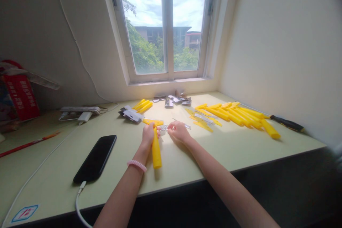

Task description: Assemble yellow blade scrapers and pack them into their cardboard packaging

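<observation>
My left hand (148, 134) is closed around a yellow scraper (156, 149), near where its handle meets the wide yellow head. The handle points toward the desk's front edge. Just right of it lies a small pile of metal screws (163, 127). Beside that pile my right hand (178, 130) has its fingers pinched together; what they hold, if anything, is too small to make out. A thin metal piece (188, 126) shows partly behind the right hand. Flat yellow parts (202, 125) and silver blades (204, 118) lie farther right.
Several yellow handles (235, 114) lie in a row at right, near a black screwdriver (287, 123). Metal plates (130, 114) and more yellow handles (143, 105) lie behind the left hand. At left are a phone (95, 158), its white cable (78, 203) and a power strip (80, 110).
</observation>
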A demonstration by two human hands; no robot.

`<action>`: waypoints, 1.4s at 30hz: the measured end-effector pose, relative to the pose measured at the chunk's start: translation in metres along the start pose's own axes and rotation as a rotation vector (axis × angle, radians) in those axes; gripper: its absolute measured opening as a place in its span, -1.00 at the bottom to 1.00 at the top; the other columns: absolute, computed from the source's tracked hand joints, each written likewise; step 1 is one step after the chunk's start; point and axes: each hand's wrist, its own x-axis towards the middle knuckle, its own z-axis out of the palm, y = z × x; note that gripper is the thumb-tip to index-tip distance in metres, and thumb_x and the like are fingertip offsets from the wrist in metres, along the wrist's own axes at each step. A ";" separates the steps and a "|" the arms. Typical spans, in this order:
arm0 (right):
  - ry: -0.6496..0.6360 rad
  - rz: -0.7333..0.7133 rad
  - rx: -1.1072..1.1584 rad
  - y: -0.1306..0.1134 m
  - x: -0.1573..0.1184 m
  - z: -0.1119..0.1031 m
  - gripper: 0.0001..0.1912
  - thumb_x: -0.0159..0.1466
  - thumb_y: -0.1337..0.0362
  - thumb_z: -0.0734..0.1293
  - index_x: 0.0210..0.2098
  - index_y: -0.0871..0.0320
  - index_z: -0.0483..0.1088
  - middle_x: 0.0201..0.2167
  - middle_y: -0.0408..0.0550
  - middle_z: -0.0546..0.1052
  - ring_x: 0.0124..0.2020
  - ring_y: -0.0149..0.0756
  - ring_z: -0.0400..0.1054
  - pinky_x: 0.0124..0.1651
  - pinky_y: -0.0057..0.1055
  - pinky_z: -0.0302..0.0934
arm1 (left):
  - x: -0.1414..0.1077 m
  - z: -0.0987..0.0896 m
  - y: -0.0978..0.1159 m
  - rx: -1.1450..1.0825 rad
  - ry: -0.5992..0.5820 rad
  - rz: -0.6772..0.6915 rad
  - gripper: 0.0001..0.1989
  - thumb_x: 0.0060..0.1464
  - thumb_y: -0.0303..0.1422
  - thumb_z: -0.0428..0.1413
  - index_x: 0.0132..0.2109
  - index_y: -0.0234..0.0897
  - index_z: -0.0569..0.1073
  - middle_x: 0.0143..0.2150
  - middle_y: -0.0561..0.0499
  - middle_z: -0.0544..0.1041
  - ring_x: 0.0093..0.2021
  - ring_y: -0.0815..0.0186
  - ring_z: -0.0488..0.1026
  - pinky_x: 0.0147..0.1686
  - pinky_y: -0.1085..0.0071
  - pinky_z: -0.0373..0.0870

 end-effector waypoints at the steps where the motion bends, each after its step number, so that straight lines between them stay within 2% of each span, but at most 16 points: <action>1: -0.005 -0.004 -0.011 -0.001 0.000 0.000 -0.87 0.01 0.39 0.26 -0.50 0.17 0.47 -0.49 -0.08 0.49 -0.44 -0.38 0.30 -0.34 -0.47 0.13 | 0.000 -0.001 -0.001 0.019 -0.001 0.004 -0.84 -0.03 -0.30 -0.09 -0.45 -0.31 0.23 -0.63 0.03 0.34 -0.71 0.45 0.22 -0.73 0.52 0.14; 8: -0.059 0.072 -0.023 0.000 0.000 -0.002 -0.90 -0.02 0.38 0.27 -0.56 0.18 0.45 -0.52 -0.07 0.50 -0.47 -0.36 0.31 -0.37 -0.46 0.11 | 0.003 -0.003 -0.008 0.094 0.006 0.005 -0.79 -0.02 -0.27 -0.08 -0.43 -0.34 0.28 -0.66 0.02 0.34 -0.71 0.42 0.25 -0.71 0.49 0.18; 13: -0.089 0.082 0.056 0.002 0.000 -0.001 -0.91 -0.10 0.42 0.28 -0.60 0.16 0.42 -0.57 -0.09 0.49 -0.49 -0.36 0.31 -0.40 -0.47 0.12 | 0.005 0.002 -0.006 0.018 -0.023 -0.060 -0.89 -0.04 -0.35 -0.08 -0.42 -0.31 0.21 -0.66 0.07 0.33 -0.77 0.46 0.19 -0.77 0.51 0.09; 15: -0.066 0.108 0.079 0.003 0.001 -0.003 -0.92 -0.11 0.42 0.28 -0.63 0.16 0.42 -0.58 -0.09 0.49 -0.50 -0.36 0.31 -0.41 -0.46 0.12 | 0.005 0.003 -0.005 0.006 -0.027 -0.085 -0.91 -0.03 -0.37 -0.09 -0.42 -0.31 0.20 -0.65 0.07 0.34 -0.78 0.46 0.18 -0.79 0.51 0.06; 18: 0.036 0.183 0.139 0.004 0.005 -0.009 -0.92 -0.08 0.39 0.28 -0.64 0.17 0.43 -0.57 -0.06 0.50 -0.50 -0.34 0.32 -0.39 -0.44 0.14 | 0.005 0.004 -0.004 0.003 -0.051 -0.099 -0.92 -0.03 -0.38 -0.08 -0.40 -0.30 0.19 -0.65 0.07 0.35 -0.79 0.47 0.19 -0.79 0.53 0.05; 22: 0.093 0.187 0.376 0.003 0.009 -0.016 -0.88 -0.05 0.27 0.30 -0.56 0.17 0.46 -0.50 -0.08 0.52 -0.43 -0.34 0.33 -0.32 -0.43 0.17 | 0.004 0.005 -0.006 0.049 -0.146 -0.130 -0.90 -0.01 -0.37 -0.09 -0.38 -0.33 0.22 -0.64 0.06 0.36 -0.80 0.47 0.19 -0.80 0.53 0.04; 25: 0.042 0.186 0.562 -0.002 0.010 -0.015 -0.86 -0.10 0.24 0.34 -0.57 0.18 0.47 -0.40 -0.07 0.53 -0.35 -0.32 0.35 -0.26 -0.42 0.18 | 0.004 0.007 -0.008 0.084 -0.255 -0.115 -0.85 0.00 -0.34 -0.11 -0.37 -0.35 0.25 -0.63 0.04 0.38 -0.80 0.46 0.20 -0.81 0.53 0.04; 28: -0.033 0.280 0.709 -0.007 0.009 -0.014 -0.86 -0.17 0.28 0.37 -0.58 0.21 0.46 -0.39 -0.05 0.52 -0.36 -0.33 0.35 -0.28 -0.43 0.18 | 0.003 0.008 -0.010 0.085 -0.325 -0.092 -0.82 -0.01 -0.30 -0.10 -0.35 -0.36 0.26 -0.61 0.02 0.40 -0.80 0.47 0.20 -0.81 0.54 0.02; 35: -0.108 0.335 0.725 -0.005 0.007 -0.013 -0.89 -0.14 0.33 0.34 -0.56 0.22 0.43 -0.71 -0.20 0.37 -0.62 -0.47 0.19 -0.53 -0.51 0.04 | 0.005 0.007 -0.013 0.084 -0.319 -0.104 -0.80 -0.04 -0.32 -0.09 -0.36 -0.39 0.29 -0.62 0.01 0.40 -0.80 0.47 0.20 -0.80 0.53 0.03; 42: -0.144 0.378 0.873 -0.006 0.004 -0.010 -0.91 -0.15 0.40 0.34 -0.59 0.20 0.35 -0.65 -0.20 0.35 -0.59 -0.48 0.20 -0.51 -0.51 0.05 | 0.006 0.008 -0.014 0.102 -0.325 -0.127 -0.82 -0.05 -0.32 -0.10 -0.45 -0.36 0.27 -0.67 0.01 0.38 -0.81 0.46 0.20 -0.81 0.53 0.03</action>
